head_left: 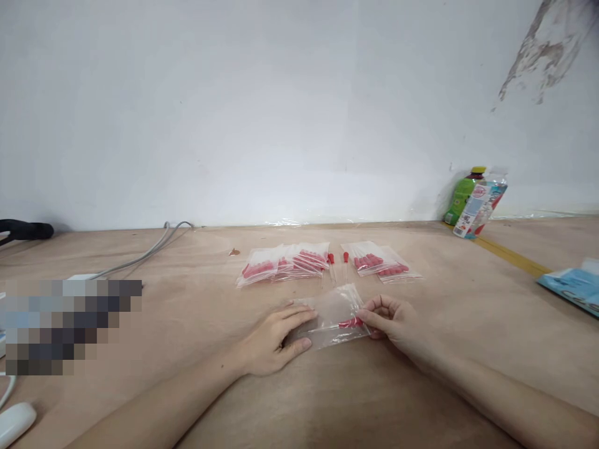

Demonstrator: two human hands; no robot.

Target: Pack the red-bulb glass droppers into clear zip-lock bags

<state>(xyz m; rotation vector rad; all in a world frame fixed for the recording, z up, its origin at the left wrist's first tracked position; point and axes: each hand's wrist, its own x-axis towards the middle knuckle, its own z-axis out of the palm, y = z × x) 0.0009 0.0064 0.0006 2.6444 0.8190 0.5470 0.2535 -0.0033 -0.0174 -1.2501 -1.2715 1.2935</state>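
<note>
A clear plastic bag lies on the table between my hands. My left hand rests on its left end, fingers stretched out and thumb apart. At the bag's right end, my right hand pinches the red bulb end of a dropper. The dropper's thin clear tube points left along the bag; whether all of it is inside I cannot tell. Just beyond, two loose droppers with red bulbs, one left and one right, lie on the table.
Overlapping filled zip bags lie behind to the left, more filled bags to the right. Far right stand a green bottle and a carton-like bottle, near a blue packet. Left are a grey cable, a blurred-out object and a white mouse.
</note>
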